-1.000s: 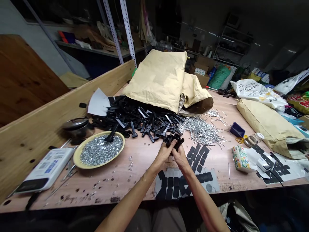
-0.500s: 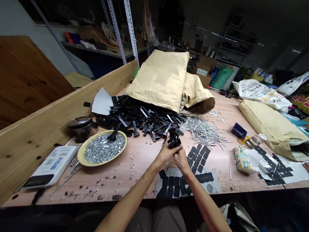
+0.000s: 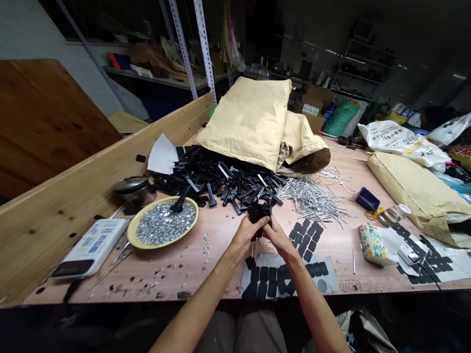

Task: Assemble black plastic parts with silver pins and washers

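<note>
Centre | your left hand (image 3: 244,233), right hand (image 3: 277,236): fingers wrapped round black plastic parts (image 3: 254,213) | loose grip could spill some onto black pads (image 3: 272,288), lower centre

head cam | worn up on the head, looking forward and kinda down at the workbench (image 3: 224,240) | pretty close to left hand (image 3: 245,233) and right hand (image 3: 278,237), just below mid-frame | wide enough to catch the far rack (image 3: 362,76) too

L hand (image 3: 245,232) & R hand (image 3: 277,237) grip black parts (image 3: 258,213), R of yellow bowl (image 3: 162,245). Bowl holds metal bits (image 3: 162,225) w/ 1 black piece (image 3: 177,207). Scale (image 3: 93,242) just L of bowl, pot (image 3: 135,196) behind, thin rods (image 3: 312,198) well R.
</note>
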